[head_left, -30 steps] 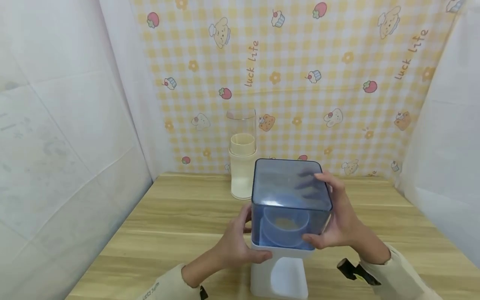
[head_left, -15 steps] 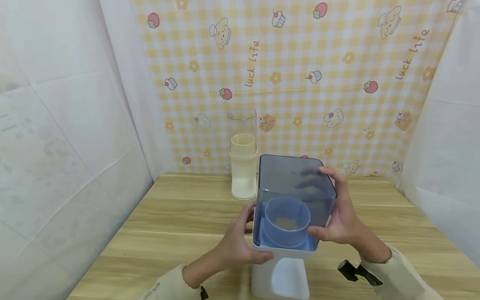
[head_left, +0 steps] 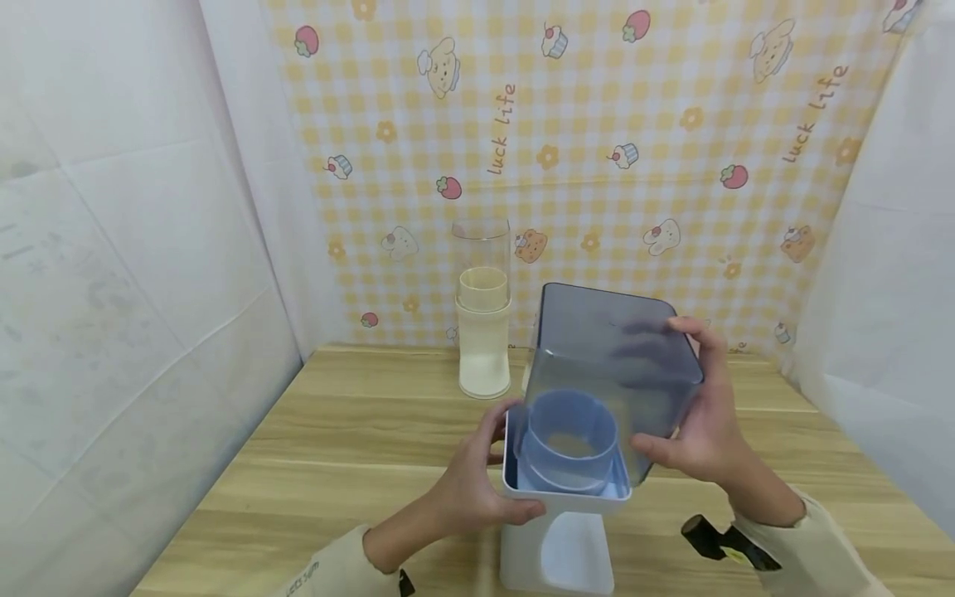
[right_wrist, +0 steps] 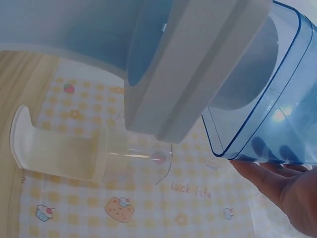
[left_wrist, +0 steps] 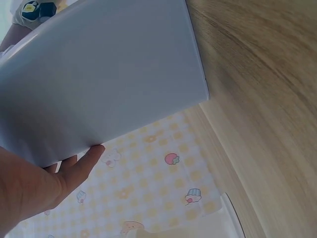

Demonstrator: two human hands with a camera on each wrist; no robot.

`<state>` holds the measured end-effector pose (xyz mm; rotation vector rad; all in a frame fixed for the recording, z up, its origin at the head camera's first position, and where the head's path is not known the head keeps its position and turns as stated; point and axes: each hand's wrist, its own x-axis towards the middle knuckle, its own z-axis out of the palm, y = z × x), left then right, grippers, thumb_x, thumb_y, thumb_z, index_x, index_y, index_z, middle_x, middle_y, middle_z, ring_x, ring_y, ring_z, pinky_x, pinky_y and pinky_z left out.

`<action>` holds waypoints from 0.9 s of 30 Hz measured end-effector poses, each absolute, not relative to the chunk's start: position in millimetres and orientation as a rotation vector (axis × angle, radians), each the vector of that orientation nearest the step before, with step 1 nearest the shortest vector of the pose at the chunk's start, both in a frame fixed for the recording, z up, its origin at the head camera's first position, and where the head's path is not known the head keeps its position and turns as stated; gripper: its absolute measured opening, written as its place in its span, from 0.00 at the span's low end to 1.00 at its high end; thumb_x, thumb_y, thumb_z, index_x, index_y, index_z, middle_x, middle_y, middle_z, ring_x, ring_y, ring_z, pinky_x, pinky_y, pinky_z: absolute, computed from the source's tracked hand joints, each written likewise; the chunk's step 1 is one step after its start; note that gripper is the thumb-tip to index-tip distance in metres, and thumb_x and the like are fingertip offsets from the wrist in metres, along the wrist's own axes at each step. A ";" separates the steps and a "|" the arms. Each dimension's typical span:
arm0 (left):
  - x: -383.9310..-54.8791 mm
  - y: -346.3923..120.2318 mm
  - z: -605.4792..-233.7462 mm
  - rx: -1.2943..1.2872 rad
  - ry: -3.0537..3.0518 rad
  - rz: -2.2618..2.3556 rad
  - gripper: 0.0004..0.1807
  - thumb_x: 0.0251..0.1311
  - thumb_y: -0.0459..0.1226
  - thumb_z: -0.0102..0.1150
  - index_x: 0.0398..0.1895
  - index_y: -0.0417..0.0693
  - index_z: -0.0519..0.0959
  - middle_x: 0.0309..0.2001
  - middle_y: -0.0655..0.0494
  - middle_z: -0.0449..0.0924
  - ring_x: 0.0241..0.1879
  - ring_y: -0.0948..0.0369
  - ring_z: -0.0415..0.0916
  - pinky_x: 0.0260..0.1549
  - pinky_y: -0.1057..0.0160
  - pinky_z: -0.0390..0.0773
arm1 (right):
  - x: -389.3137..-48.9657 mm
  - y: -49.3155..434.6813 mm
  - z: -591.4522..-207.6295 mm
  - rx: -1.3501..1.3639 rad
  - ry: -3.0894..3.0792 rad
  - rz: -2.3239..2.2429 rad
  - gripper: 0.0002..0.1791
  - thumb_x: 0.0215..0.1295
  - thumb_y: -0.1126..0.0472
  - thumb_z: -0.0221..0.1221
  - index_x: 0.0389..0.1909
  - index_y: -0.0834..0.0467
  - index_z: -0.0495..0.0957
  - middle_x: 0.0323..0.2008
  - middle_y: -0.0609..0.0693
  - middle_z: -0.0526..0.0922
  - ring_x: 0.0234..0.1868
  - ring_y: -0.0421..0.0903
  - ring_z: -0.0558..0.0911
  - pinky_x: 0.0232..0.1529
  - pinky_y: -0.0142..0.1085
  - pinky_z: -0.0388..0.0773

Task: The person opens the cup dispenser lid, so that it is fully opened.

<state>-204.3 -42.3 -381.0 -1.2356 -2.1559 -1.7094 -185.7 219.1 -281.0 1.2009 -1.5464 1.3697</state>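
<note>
A white box-shaped stand [head_left: 518, 551] with a scooped front stands on the wood table, a round blue-tinted collar [head_left: 570, 474] on its top. My left hand [head_left: 477, 491] grips the stand's upper left side, thumb along the front rim; in the left wrist view its fingers [left_wrist: 81, 168] touch the white side wall [left_wrist: 104, 74]. Tilted above the stand is a clear, smoky-blue square cover [head_left: 589, 319]. My right hand [head_left: 705, 427] holds that cover by its right side, fingers behind and thumb in front. In the right wrist view the cover [right_wrist: 290, 99] is apart from the stand [right_wrist: 188, 69].
Behind the stand, a cream cylinder [head_left: 483, 352] with a clear tube top [head_left: 481, 236] stands near the table's [head_left: 358, 431] back edge. A checked cartoon cloth [head_left: 582, 116] hangs at the back, with white sheets [head_left: 127, 249] at both sides.
My right hand has raised the cover off the stand, tilting it and moving it up and to the right. The left hand and stand have stayed in place.
</note>
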 end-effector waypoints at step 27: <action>-200.9 -46.4 -373.9 -1.182 -2.257 -1.601 0.58 0.38 0.45 0.79 0.74 0.54 0.55 0.60 0.58 0.74 0.60 0.58 0.72 0.53 0.50 0.76 | -168.7 231.1 -250.2 1.357 -1.024 1.724 0.42 0.46 0.73 0.73 0.56 0.74 0.55 0.57 0.68 0.70 0.56 0.59 0.77 0.48 0.39 0.82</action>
